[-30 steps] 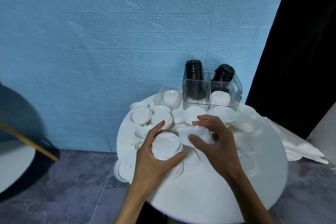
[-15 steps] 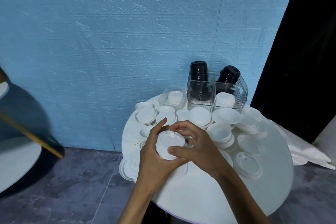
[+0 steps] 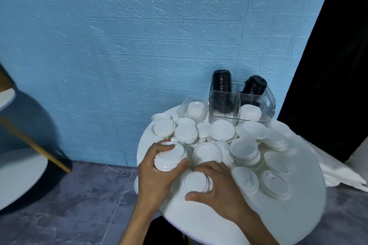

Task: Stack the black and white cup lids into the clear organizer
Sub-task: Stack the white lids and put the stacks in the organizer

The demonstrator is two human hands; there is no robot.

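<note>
The left hand (image 3: 157,173) is gripping a lid stack (image 3: 170,157), fingers curled round it. The right hand (image 3: 217,191) is closing spread fingers over a flat lid (image 3: 196,182) directly beneath; the organizer (image 3: 242,105) is sitting toward one o'clock.

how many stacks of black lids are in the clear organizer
2. One tall stack of black plastic lids stands in the clear plastic organizer's back-left section, another leans in its back-right section. More may be hidden behind.
</note>
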